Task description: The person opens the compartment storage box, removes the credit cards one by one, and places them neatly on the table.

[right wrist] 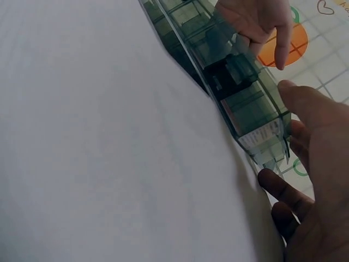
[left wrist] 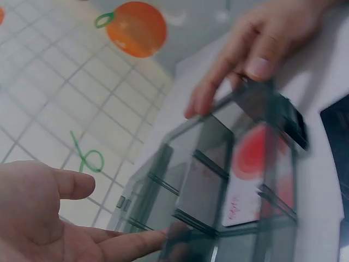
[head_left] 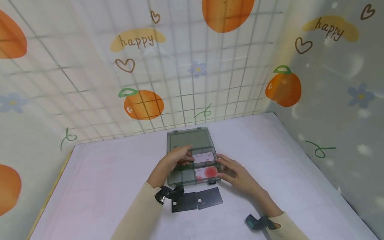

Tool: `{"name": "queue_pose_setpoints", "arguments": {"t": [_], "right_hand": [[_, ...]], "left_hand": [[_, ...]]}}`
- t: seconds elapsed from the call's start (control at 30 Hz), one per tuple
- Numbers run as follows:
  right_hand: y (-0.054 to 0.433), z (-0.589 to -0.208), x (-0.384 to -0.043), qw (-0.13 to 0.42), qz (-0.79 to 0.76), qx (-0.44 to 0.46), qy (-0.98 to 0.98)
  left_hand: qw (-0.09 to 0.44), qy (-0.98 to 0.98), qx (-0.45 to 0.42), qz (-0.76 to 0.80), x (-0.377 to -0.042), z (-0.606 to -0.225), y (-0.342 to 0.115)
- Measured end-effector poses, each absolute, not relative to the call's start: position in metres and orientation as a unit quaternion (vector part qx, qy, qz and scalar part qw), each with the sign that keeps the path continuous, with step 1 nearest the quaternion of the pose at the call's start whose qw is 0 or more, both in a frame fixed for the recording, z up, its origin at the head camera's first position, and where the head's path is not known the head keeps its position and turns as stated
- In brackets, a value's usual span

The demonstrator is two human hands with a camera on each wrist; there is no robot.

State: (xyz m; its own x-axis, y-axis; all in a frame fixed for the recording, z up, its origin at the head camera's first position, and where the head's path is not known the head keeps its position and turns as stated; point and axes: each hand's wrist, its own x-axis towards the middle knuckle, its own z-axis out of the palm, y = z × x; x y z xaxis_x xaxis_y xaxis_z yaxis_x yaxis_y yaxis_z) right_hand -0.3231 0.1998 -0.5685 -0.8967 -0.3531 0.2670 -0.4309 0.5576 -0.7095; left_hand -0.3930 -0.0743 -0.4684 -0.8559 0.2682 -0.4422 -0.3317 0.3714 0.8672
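A translucent green plastic box (head_left: 182,176) with divided compartments lies on the table, its lid (head_left: 192,138) swung back flat. In its right compartments sit a pale pink card (head_left: 203,157) and a card with a red circle (head_left: 207,172). My left hand (head_left: 171,161) reaches over the box's left part. In the left wrist view its thumb stands apart, fingers extended at the box, their tips partly hidden. My right hand (head_left: 241,176) holds the box's right edge, thumb near the front corner and fingers along the side. Two black VIP cards (head_left: 185,202) lie in front.
A white cloth covers the table (head_left: 105,173). Behind it hangs a curtain (head_left: 174,73) printed with oranges and grid lines, and another printed panel (head_left: 333,110) borders the right. A black latch (right wrist: 234,73) sticks out from the box's front.
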Motion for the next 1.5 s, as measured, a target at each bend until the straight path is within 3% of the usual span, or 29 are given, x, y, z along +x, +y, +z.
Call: {"name": "queue_pose_setpoints", "arguments": {"t": [0.23, 0.67, 1.23, 1.5], "right_hand": [[0.2, -0.565, -0.323, 0.041, 0.412, 0.223, -0.882], [0.203, -0.566, -0.32, 0.035, 0.425, 0.215, -0.878], [0.201, -0.568, -0.323, 0.042, 0.419, 0.221, -0.88], [0.201, -0.569, -0.324, 0.046, 0.418, 0.224, -0.879]], "left_hand": [[0.304, 0.757, -0.024, 0.577, -0.398, -0.462, -0.078], [0.311, 0.722, -0.052, 0.616, -0.399, -0.472, -0.073], [0.287, 0.742, -0.065, 0.602, -0.399, -0.471, -0.073], [0.242, 0.773, -0.05, 0.585, -0.397, -0.474, -0.071]]}}
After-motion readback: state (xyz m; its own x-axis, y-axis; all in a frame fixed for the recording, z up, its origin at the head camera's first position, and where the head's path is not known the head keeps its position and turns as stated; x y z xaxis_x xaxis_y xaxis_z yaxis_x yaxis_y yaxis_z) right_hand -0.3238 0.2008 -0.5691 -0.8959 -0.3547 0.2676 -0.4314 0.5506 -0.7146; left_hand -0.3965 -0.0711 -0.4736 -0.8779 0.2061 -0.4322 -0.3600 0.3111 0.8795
